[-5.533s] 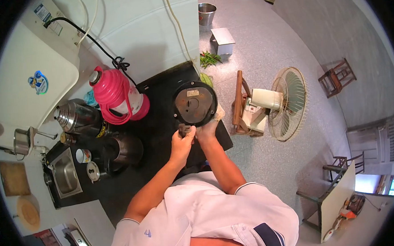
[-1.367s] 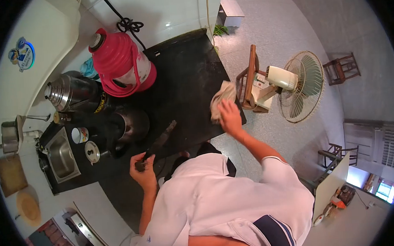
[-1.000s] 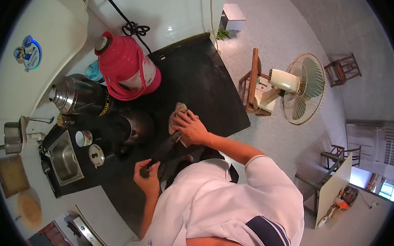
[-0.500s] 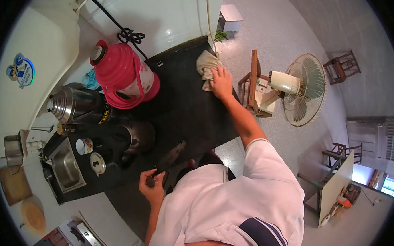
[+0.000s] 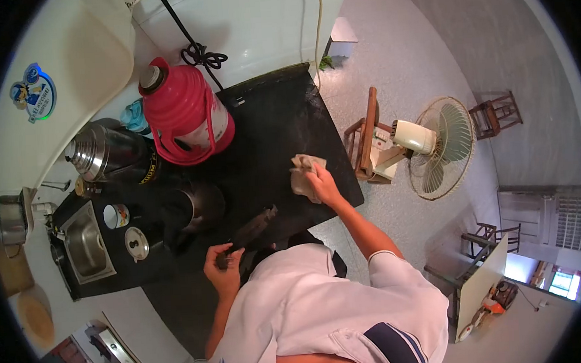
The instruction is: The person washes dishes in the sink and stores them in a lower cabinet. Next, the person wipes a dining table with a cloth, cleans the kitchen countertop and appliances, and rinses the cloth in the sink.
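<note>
My right hand (image 5: 323, 185) is closed on a crumpled beige cloth (image 5: 303, 181), which rests on the black countertop (image 5: 268, 130) near its right edge. At the counter's front edge, my left hand (image 5: 221, 272) has its fingers curled around something small and dark that I cannot make out. Beyond it, a dark elongated shape with a paler end (image 5: 258, 224) shows on the counter; whether it is an object or a reflection is unclear. A dark kettle (image 5: 203, 206) stands left of the middle, with a metal lid (image 5: 136, 244) nearby.
A pink thermos flask (image 5: 185, 111) and a steel vacuum flask (image 5: 112, 155) stand at the back left. An enamel mug (image 5: 115, 216) is beside the sink (image 5: 87, 248). Right of the counter are a wooden chair (image 5: 369, 138) and an electric fan (image 5: 433, 144).
My right hand has drawn the cloth from the counter's far right corner toward my body. My left hand stays at the front edge. The view has shifted slightly.
</note>
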The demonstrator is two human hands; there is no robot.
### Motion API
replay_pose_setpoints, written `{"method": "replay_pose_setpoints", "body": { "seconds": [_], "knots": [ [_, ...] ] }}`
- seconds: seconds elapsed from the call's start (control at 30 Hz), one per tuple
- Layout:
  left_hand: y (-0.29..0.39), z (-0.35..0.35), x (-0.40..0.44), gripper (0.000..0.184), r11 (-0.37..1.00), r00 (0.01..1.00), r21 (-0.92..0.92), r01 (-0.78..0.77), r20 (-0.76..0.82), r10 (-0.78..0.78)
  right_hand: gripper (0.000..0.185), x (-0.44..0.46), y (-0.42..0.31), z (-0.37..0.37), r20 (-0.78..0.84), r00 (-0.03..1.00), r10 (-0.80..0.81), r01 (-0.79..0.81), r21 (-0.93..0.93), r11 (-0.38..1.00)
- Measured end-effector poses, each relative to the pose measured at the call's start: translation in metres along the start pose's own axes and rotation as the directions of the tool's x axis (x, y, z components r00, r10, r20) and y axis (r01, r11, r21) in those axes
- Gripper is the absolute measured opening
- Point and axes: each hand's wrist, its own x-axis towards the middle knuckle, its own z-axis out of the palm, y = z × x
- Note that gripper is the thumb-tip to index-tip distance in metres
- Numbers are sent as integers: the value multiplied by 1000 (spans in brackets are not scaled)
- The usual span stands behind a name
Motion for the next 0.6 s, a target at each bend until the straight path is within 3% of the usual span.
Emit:
{"method": "replay_pose_setpoints", "body": {
  "seconds": [0.07,0.13,0.2,0.27,0.33,0.4,0.53,0.6],
  "knots": [
    [-1,0,0,17,999,1000,34,11,-18,-10,32,27,-2,5,178,983,39,-92,299,950],
    [9,3,0,17,999,1000,32,-3,-30,4,38,52,-7,-2,184,982,39,-69,158,985],
    [10,3,0,17,999,999,28,-23,-40,24,55,67,3,-9,-40,999,19,-28,-233,972],
    [1,1,-2,16,999,998,27,19,-61,-17,62,67,13,-10,-204,891,-406,227,-574,787],
    [2,1,-1,17,998,998,63,7,-66,-2,63,53,15,2,-159,900,-405,250,-573,781],
    [3,2,-2,17,995,998,98,-6,-68,13,63,22,-18,23,21,951,-308,231,-711,665],
    [0,5,-2,21,996,989,50,80,-130,-73,58,25,-26,54,207,900,-384,423,-630,652],
    [-2,6,-3,22,992,984,78,103,-154,-91,52,49,-26,75,348,749,-563,644,-581,498]
  ]
}}
